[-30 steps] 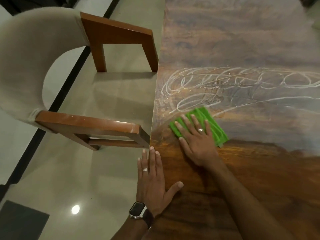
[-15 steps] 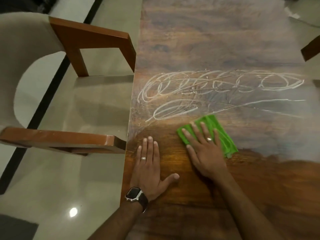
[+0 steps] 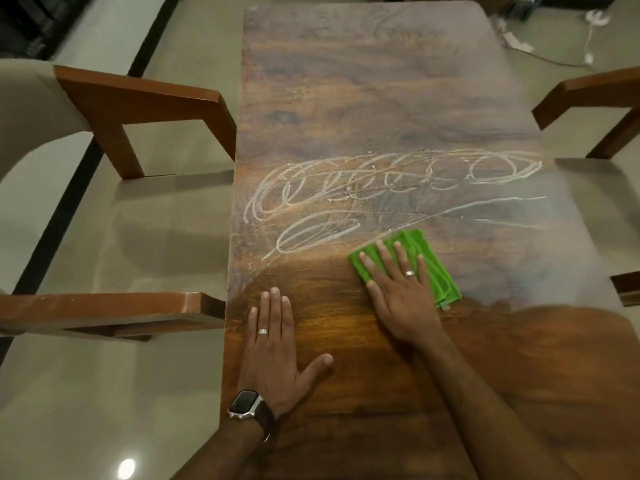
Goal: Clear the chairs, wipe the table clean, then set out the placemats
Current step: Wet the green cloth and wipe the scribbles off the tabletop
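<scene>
From over the person's shoulder, looking down the length of the wooden table (image 3: 398, 98), the right hand (image 3: 403, 296) lies flat on a folded green cloth (image 3: 440, 268), fingers straight and slightly spread, pressing it against the tabletop rather than curling round it; a ring shows on one finger. The cloth sits right of the middle of the table, at the border between the glossy dark wood nearer the person and the hazy, dull surface farther away. Just beyond the cloth and to its left, looping white scribble marks (image 3: 381, 181) run across the table almost from one long edge to the other, with a thinner streak trailing off toward the right edge. The left hand (image 3: 277, 351) rests palm down on the shiny near part, close to the left edge, fingers straight and together with the thumb stuck out to the side, holding nothing; it wears a ring too, and a dark watch (image 3: 247, 405) sits on the wrist. The two hands are apart, the left one nearer the person. On the left a chair (image 3: 138, 109) with brown wooden arms and a pale padded back stands with its arm ends nearly touching the table edge. On the right another chair's wooden arm (image 3: 588, 95) reaches in toward the far edge. Pale glossy floor (image 3: 86, 393) shows beneath them.
</scene>
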